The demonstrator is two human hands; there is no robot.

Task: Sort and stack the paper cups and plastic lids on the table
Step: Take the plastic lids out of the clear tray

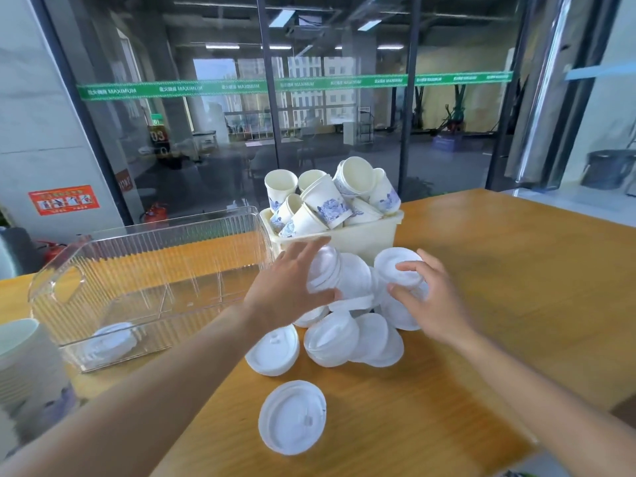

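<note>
Wooden bench (481, 270) under everything. Left hand (285, 287) over the lid pile (351, 321), fingers spread and fairly straight, thumb low, a small stack of lids (325, 270) between thumb and fingers — touching it, though motion blur leaves the firmness of the hold unclear. Right hand (430, 297) just beside, on the right of the pile, fingertips curled round the rim of one lid (399, 268), pinching it from its near edge. Hands apart from each other, lids between them. White plastic lids heaped mid-bench, overlapping and tilted, touching the front wall of a cream tub (364, 239). Single lid (292, 416) lying alone nearer the camera, well apart from the heap, underside up. Another lid (273, 351) at the heap's near-left edge. Tub behind the pile, heaped above its rim with paper cups (327, 201) — white with blue flower print, jumbled, some upright, most tipped on their sides, a few nested. Clear ribbed bin (148, 266) on the left of the bench, just beside the tub, with a few lids (110, 342) stacked at its near corner. Stack of white cups (20, 352) at the far left edge, partly cut off. Glass wall (241, 98) with a green stripe beyond the bench.
</note>
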